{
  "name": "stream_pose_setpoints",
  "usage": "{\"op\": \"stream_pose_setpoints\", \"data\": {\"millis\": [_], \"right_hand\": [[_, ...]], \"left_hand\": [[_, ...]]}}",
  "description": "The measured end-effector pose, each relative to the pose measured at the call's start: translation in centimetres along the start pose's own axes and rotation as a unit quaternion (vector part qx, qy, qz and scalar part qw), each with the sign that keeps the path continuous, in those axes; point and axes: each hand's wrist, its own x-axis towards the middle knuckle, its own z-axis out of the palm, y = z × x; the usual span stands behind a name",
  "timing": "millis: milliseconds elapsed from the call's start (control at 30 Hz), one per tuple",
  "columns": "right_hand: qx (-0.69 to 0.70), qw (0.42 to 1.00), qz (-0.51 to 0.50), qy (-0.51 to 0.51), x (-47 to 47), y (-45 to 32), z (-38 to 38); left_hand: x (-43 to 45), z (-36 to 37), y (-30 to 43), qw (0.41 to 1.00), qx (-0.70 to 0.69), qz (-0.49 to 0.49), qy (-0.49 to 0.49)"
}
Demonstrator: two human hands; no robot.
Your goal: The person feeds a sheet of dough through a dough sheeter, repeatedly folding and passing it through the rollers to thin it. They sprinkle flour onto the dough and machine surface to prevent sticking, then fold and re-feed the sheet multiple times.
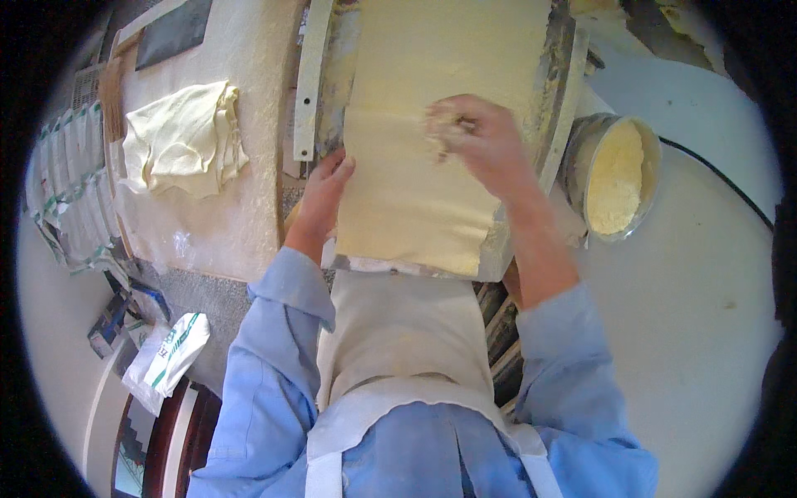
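Observation:
A wide, pale yellow sheet of dough (411, 211) lies lengthwise on the bed of what looks like a dough-sheeting machine, its near end hanging close to my apron. My left hand (324, 196) is at the sheet's left edge, thumb uppermost; whether it grips the sheet or the bed's side is hidden. Over the middle of the sheet, my right hand (476, 137) is blurred by motion, with its fingers curled. What it holds, if anything, cannot be made out.
Folded dough (180, 137) rests on a floured board (249, 211) at the left. Right of the machine's metal side rail (570, 106) stands a round tub (654, 155) of yellowish flour (613, 180). A black cable (716, 168) crosses the floor; stacked white sacks (68, 180) stand far left.

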Motion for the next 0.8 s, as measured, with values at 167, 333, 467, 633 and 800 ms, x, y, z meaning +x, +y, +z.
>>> {"op": "stream_pose_setpoints", "data": {"millis": [167, 333, 467, 633, 800], "right_hand": [[-0.070, 0.995, 0.059, 0.034, -0.1, 1.6, -1.5], [-0.322, 0.938, 0.002, 0.127, -4.2, 2.9, -6.9], [-0.130, 0.983, 0.091, 0.096, -6.6, 5.4, -6.5], [-0.403, 0.891, 0.069, 0.195, -6.8, 10.5, -5.1], [-0.319, 0.881, 0.198, 0.288, -6.4, 14.3, -4.2]], "left_hand": [[1.4, -0.8, 0.0, 0.998, -0.061, -0.009, -0.010], [2.5, -1.5, -0.8, 1.000, -0.021, -0.011, -0.002], [3.1, -1.4, -0.5, 0.998, -0.025, -0.049, -0.016], [2.5, -0.1, 0.7, 0.998, -0.010, -0.050, -0.034], [2.7, 1.8, 1.8, 0.995, 0.101, -0.008, -0.018]]}}
